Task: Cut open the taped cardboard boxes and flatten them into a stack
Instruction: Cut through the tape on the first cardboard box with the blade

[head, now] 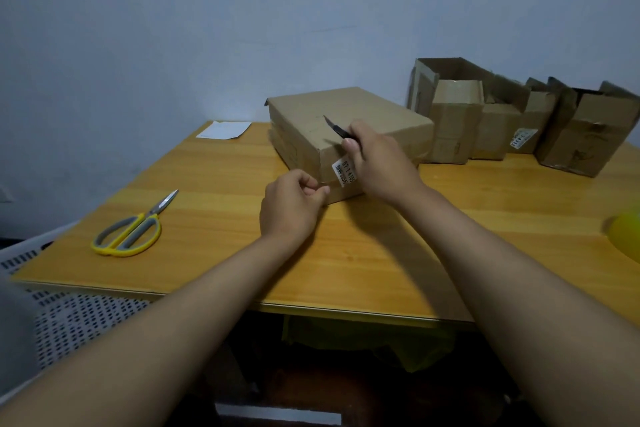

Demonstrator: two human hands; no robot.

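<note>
The closed cardboard box (346,121) lies flat on the counter (242,253), its near corner toward me, with a white label (343,170) on the side that faces me. My right hand (377,163) sits over that near corner, fingers wrapped round the dark handle of a small knife (337,126). The blade points up and away from me, above the box's top face near the edge. I cannot tell whether the tip touches the cardboard yet.

My left hand (294,204) is at the box's lower near corner, fingers curled, thumb and fingertips close against the cardboard. Whether it pinches a bit of tape or just steadies the corner, I cannot make out.

The risk, as I judge it, is the blade slipping. If I push hard and the tape gives all at once, the knife could jump forward or skid off the edge. My left hand is low and just beside the cutting hand, so a downward slip along that corner could reach it. The box could also slide on the smooth counter if my left hand is not really holding it.

Further out, a row of opened boxes (519,114) stands along the wall to the right, none flattened yet. Yellow-handled scissors (133,229) lie well apart to my left, and a white paper (225,129) rests at the far edge.
</note>
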